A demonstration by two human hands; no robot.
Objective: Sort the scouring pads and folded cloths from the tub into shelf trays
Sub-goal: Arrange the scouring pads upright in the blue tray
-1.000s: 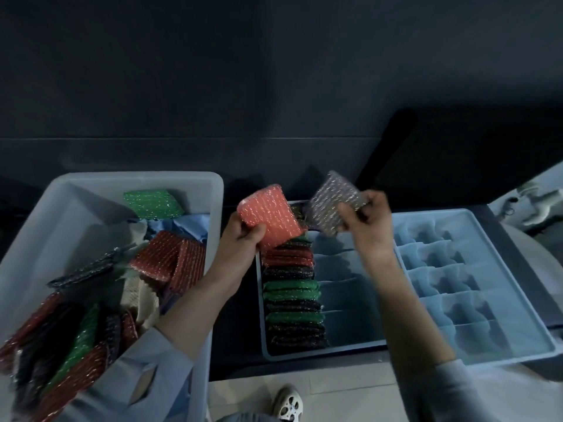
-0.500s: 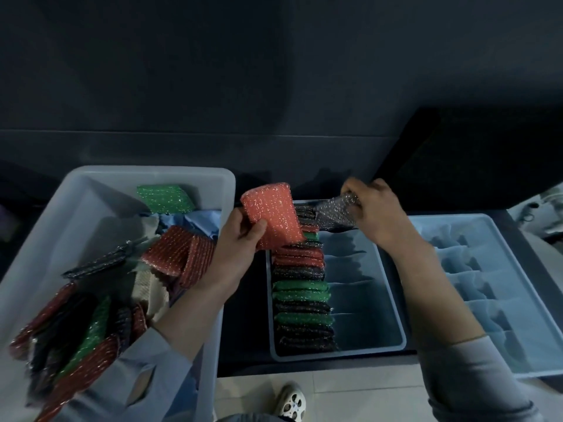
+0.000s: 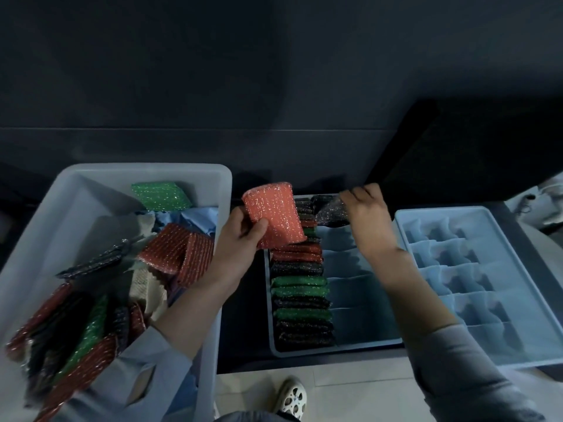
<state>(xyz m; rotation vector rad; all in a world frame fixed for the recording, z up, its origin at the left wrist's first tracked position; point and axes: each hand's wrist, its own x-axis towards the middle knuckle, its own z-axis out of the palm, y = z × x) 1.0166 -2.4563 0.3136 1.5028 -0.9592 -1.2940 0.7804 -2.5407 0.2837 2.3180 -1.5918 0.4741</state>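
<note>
At the left stands a pale tub (image 3: 91, 190) crowded with scouring pads — red ones (image 3: 170, 248) leaning near its right wall, a green pad (image 3: 160, 194) at the far end, dark, green and red pads jumbled at the near left, and folded cloths (image 3: 146, 284), cream and blue, among them. The middle tray (image 3: 350, 345) holds a packed row of pads (image 3: 300, 287) on edge down its left column, in red, dark and green bands; its right column shows bare dividers. The right tray (image 3: 487, 357) shows only its small compartments. The left hand (image 3: 240, 242) grips an orange-red pad (image 3: 272, 214) upright between tub and middle tray. The right hand (image 3: 365, 208) pinches a dark glittery pad (image 3: 330, 213) at the far end of the middle tray, touching the row. A shoe (image 3: 291, 397) shows on the floor below.
</note>
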